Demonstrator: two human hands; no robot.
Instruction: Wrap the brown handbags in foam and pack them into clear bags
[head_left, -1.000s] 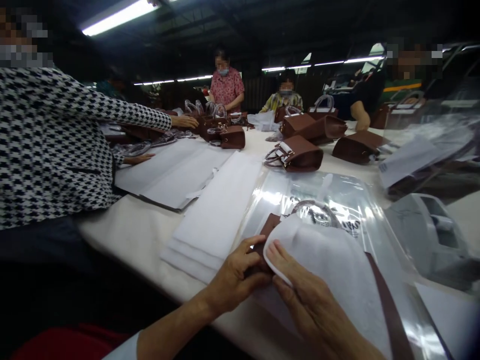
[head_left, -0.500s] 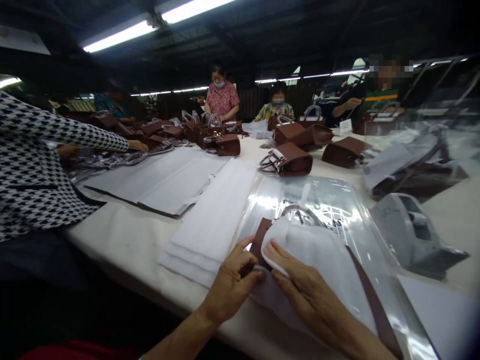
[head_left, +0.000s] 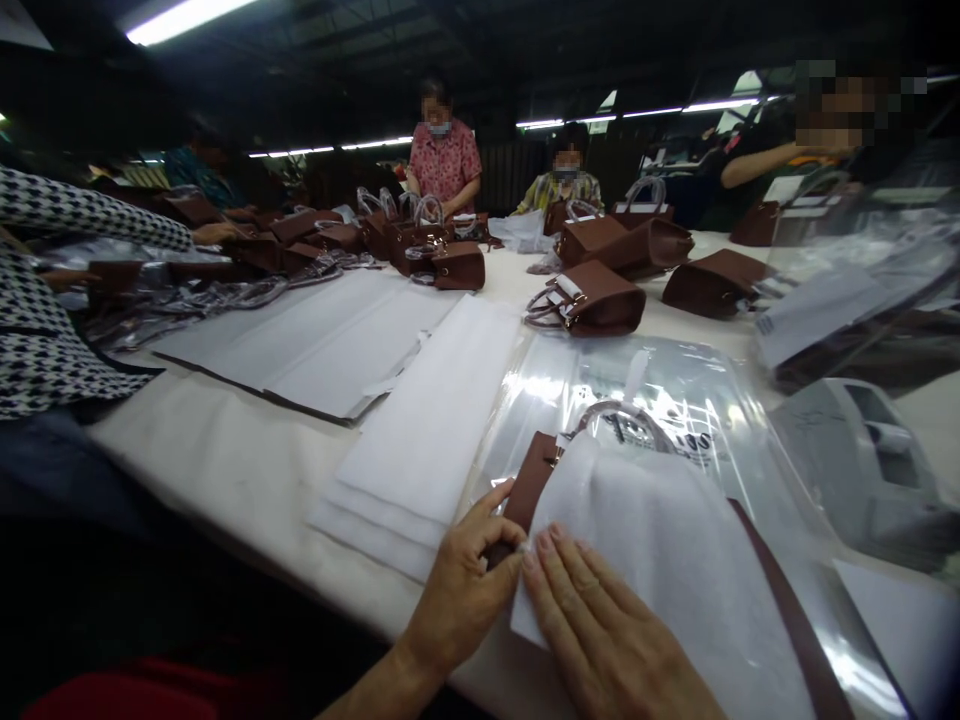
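Observation:
A brown handbag (head_left: 531,480) lies on the table in front of me, its handle loop showing at the top. A soft white packing sheet (head_left: 667,540) covers most of its front, leaving brown strips along both sides. At the bag's left edge, my left hand (head_left: 461,580) has thumb and index finger pinched on the sheet's edge; the exact grip is partly hidden. Palm down, my right hand (head_left: 600,620) rests on the sheet with its fingers stretched out. Under the bag is a clear printed plastic bag (head_left: 720,400).
White sheets (head_left: 397,480) are stacked to the left, near a wider white pile (head_left: 300,340). A grey tape dispenser (head_left: 862,440) stands at right. More brown handbags (head_left: 600,295) lie farther back. Co-workers stand around the table; a checked sleeve (head_left: 97,215) reaches in from the left.
My right hand has slid down the sheet and now lies flatter. The sheet's left edge shows more clearly by my left fingers, which stay pinched. The view has shifted slightly.

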